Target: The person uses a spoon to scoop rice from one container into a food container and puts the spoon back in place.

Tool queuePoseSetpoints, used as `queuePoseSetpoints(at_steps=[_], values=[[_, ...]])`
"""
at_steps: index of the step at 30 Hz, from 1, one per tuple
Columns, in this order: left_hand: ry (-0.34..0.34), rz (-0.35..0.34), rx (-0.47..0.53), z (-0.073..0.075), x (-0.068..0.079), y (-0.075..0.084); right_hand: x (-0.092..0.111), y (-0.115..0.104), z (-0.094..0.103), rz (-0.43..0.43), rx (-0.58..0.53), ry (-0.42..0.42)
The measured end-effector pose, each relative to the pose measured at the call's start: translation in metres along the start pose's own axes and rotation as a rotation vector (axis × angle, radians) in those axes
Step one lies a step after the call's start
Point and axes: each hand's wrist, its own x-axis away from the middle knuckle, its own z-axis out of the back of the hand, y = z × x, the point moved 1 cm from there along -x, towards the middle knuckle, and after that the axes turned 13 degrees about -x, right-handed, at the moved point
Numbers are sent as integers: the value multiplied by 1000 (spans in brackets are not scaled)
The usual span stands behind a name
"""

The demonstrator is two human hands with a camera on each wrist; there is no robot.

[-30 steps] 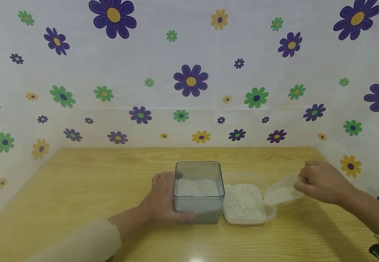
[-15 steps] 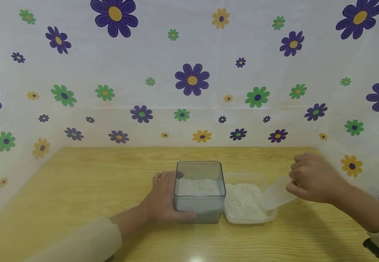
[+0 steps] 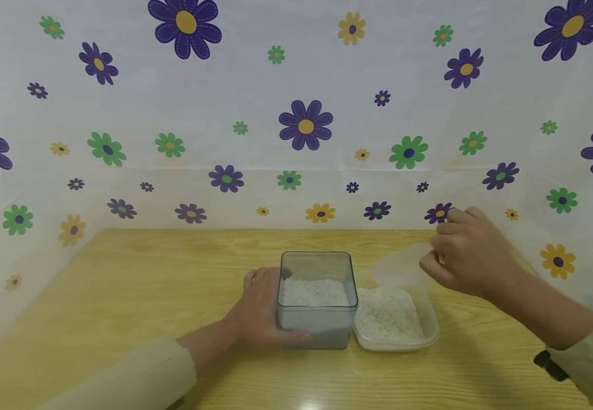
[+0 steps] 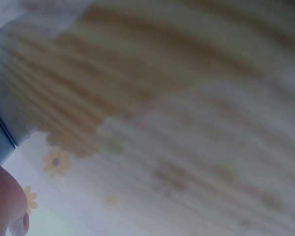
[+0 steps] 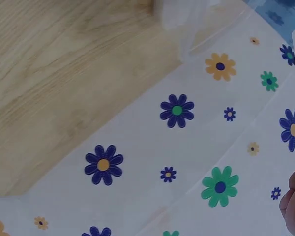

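Two hands are over one wooden surface (image 3: 122, 319). The left hand (image 3: 260, 313) holds one box (image 3: 322, 330), grey, see-through and upright, with its fingers round the left side and its thumb across the front. The right hand (image 3: 465, 250) is clenched round the right end of one scoop (image 3: 404, 266), translucent and slanting, its wide end pointing left above the back of one tub (image 3: 432, 330). Whether the scoop carries anything, I cannot tell.

The tub is clear and low, and sits just beside the box, on its right; I cannot tell if they touch. There are two heaps of white grains: one heap (image 3: 314, 293) partly fills the box, the other heap (image 3: 389, 316) lies in the tub.

Two pale sleeves (image 3: 127, 373) reach in from the lower corners, and one dark strap (image 3: 551, 365) shows at the right cuff. One white cloth (image 3: 250, 85) with many purple, green and orange flowers hangs behind the surface and along both sides. The left wrist view is mostly blurred
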Motion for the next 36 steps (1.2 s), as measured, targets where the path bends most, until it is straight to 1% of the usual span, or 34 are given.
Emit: queuePoseSetpoints(at_steps=[4,7,11,14,17,20,26,30,33,36], values=[[1,-3,2,-1,0,0,-22,-15,1,-32,17,48],[4,-4,0,-1,0,0,-38,-25,0,-40,23,60],[4,1,0,-1,0,-1,-54,-37,-6,-27,28,39],[2,5,1,0,0,-1,-64,-45,-15,16,34,7],[0,8,-2,1,0,0,-73,-54,-25,56,56,-56],[-5,10,0,1,0,0,-81,-65,-35,77,90,-132],[-17,18,19,1,0,1,-90,-79,-55,70,148,-285],[-18,19,12,0,0,2,-93,-85,-67,63,183,-407],[-18,18,1,-1,0,1,-96,-89,-75,57,198,-510],[-14,14,1,0,0,0,-99,-92,-83,37,181,-607]])
